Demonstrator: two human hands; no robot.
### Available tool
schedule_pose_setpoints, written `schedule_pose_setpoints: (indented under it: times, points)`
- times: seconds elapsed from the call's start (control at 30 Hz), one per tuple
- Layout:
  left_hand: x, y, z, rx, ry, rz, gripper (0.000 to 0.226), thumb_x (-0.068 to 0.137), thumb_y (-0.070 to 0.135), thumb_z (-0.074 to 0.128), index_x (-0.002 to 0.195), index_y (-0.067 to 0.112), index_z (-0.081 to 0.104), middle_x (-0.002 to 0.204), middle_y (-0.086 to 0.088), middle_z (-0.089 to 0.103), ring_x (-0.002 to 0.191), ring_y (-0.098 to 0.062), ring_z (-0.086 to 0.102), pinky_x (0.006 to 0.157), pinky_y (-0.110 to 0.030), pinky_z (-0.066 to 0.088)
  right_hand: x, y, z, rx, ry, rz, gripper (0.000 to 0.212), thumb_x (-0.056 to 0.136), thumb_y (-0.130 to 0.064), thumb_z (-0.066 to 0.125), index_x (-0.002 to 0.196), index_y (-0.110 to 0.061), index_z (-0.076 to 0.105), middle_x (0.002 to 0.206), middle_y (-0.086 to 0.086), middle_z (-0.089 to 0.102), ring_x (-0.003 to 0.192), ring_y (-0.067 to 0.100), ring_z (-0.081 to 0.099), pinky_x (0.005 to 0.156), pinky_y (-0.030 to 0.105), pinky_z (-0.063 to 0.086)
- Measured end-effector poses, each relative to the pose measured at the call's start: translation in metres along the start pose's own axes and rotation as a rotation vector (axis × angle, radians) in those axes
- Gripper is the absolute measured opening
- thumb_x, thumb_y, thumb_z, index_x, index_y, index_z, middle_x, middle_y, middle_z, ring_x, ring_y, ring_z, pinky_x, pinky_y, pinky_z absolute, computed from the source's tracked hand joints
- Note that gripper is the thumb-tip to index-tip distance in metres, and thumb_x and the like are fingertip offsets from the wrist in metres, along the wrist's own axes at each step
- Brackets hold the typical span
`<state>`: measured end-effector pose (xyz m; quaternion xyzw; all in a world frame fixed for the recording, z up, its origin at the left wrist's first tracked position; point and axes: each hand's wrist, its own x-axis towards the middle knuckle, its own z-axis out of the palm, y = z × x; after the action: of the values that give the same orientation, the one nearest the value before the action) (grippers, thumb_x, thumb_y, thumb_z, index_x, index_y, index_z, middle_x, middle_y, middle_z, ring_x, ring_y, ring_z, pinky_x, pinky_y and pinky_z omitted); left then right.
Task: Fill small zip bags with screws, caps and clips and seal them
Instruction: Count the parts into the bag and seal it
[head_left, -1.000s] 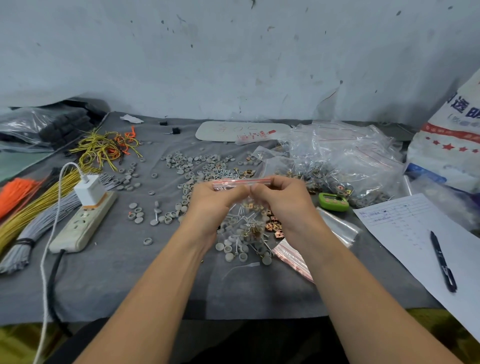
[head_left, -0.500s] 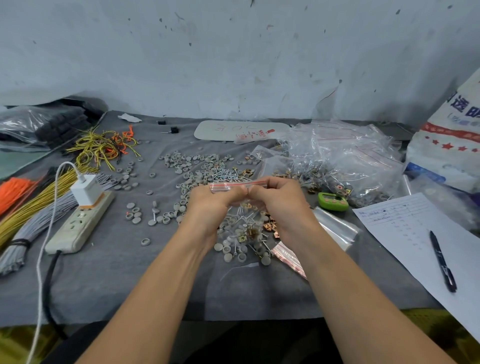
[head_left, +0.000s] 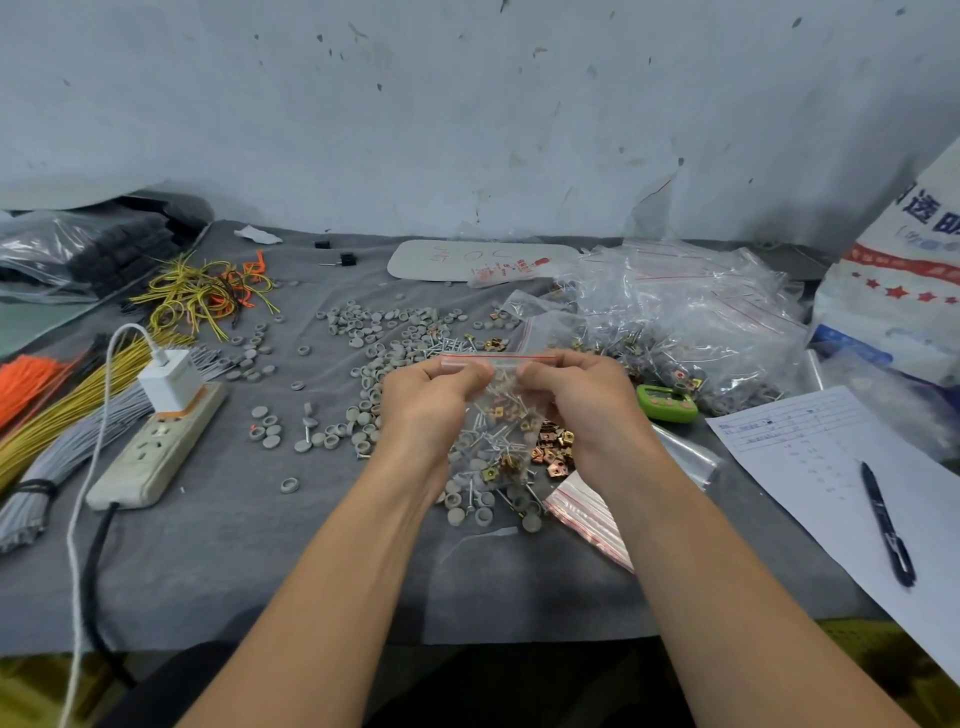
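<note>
I had the zip bag up off the surface, hanging between the two hands over the loose caps and brass clips. The left hand pinched the red-striped seal strip at its left end, and the right hand pinched it at the right end, fingers curled over the top edge on both sides.

I judged the bag thin, soft and slippery, light in itself but dragged down by the screws, caps and clips pooled at its bottom. The screw tips could prick the film, so squeezing the belly seemed unwise. The stiffer seal strip looked the only sound place to take hold, with thumb and finger pressing along it while the load hung free below.

Against the view a second earlier, the hands had drawn slightly apart along the strip. They met at its middle then; now a gap showed the bag and its contents between them. The strip stayed level, at much the same height.
</note>
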<state>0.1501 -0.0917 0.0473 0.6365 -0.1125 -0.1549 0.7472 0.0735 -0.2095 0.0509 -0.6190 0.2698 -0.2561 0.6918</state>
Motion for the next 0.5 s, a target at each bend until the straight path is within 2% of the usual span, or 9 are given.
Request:
schedule_pose_setpoints:
  times: [0.13, 0.23, 0.37, 0.43, 0.5]
  points:
    - [0.001, 0.0, 0.001, -0.035, 0.009, -0.034, 0.017, 0.091, 0.01, 0.074, 0.075, 0.013, 0.078, 0.068, 0.001, 0.073, 0.056, -0.005, 0.064, 0.055, -0.016, 0.052, 0.002, -0.001, -0.005, 0.049, 0.049, 0.027, 0.012, 0.083, 0.0, 0.077, 0.077, -0.01, 0.074, 0.073, 0.007, 0.074, 0.066, 0.019, 0.061, 0.069, 0.031, 0.05]
    - [0.0, 0.001, 0.001, -0.086, 0.079, -0.038, 0.021, 0.088, 0.008, 0.076, 0.067, 0.013, 0.077, 0.062, 0.001, 0.07, 0.054, -0.004, 0.062, 0.055, -0.014, 0.052, 0.001, -0.002, -0.007, 0.065, 0.028, 0.048, 0.009, 0.086, -0.003, 0.076, 0.081, -0.009, 0.075, 0.075, 0.007, 0.077, 0.065, 0.017, 0.063, 0.069, 0.031, 0.05]
    - [-0.002, 0.003, 0.001, -0.136, 0.138, -0.03, 0.018, 0.084, -0.002, 0.076, 0.069, 0.01, 0.076, 0.053, 0.002, 0.066, 0.046, -0.002, 0.06, 0.045, -0.013, 0.047, 0.0, -0.003, -0.009, 0.05, 0.033, 0.045, 0.008, 0.084, -0.005, 0.08, 0.078, -0.007, 0.076, 0.061, 0.002, 0.07, 0.056, 0.014, 0.057, 0.069, 0.032, 0.049]
    - [-0.002, 0.002, 0.001, -0.104, 0.13, -0.032, 0.018, 0.084, 0.004, 0.077, 0.069, 0.013, 0.078, 0.056, 0.003, 0.067, 0.047, -0.002, 0.061, 0.043, -0.013, 0.046, 0.0, -0.004, -0.01, 0.039, 0.034, 0.038, 0.008, 0.083, -0.007, 0.082, 0.078, -0.009, 0.076, 0.064, 0.003, 0.07, 0.061, 0.016, 0.058, 0.07, 0.033, 0.048]
    - [-0.001, 0.0, -0.001, -0.094, 0.124, -0.025, 0.021, 0.085, 0.008, 0.078, 0.065, 0.014, 0.078, 0.061, 0.001, 0.068, 0.051, -0.004, 0.061, 0.049, -0.014, 0.049, 0.0, -0.007, -0.012, 0.037, 0.004, 0.046, 0.008, 0.085, -0.009, 0.081, 0.078, -0.011, 0.078, 0.073, 0.007, 0.074, 0.072, 0.02, 0.061, 0.072, 0.033, 0.049]
